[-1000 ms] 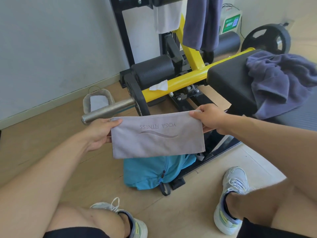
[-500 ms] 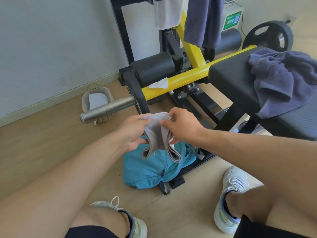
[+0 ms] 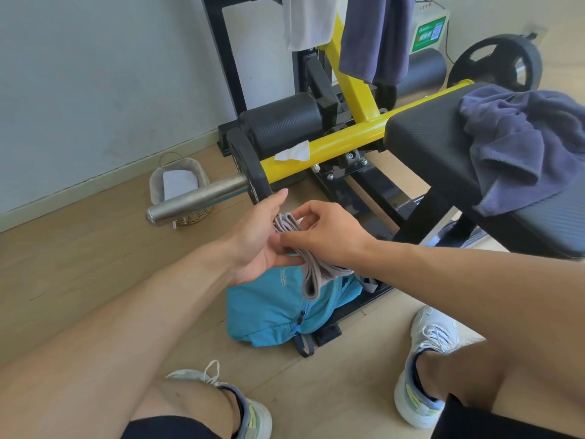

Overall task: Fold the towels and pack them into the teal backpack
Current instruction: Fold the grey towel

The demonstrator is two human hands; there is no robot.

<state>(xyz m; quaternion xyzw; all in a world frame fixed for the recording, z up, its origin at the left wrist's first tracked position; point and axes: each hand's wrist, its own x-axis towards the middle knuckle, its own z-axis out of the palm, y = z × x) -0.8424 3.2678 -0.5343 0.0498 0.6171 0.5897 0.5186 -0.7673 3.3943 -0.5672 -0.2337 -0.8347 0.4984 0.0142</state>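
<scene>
1. Right hand pinches the folded grey towel; left hand, fingers extended, palm flat against the towel's side.
2. Towel held directly above the teal backpack, looped edges hanging down.
3. Backpack stands on the wood floor, against the bench frame; bare floor to its left.
4. Navy towel heaped on bench pad.

Wood floor, teal backpack; black bench, navy towel
</scene>
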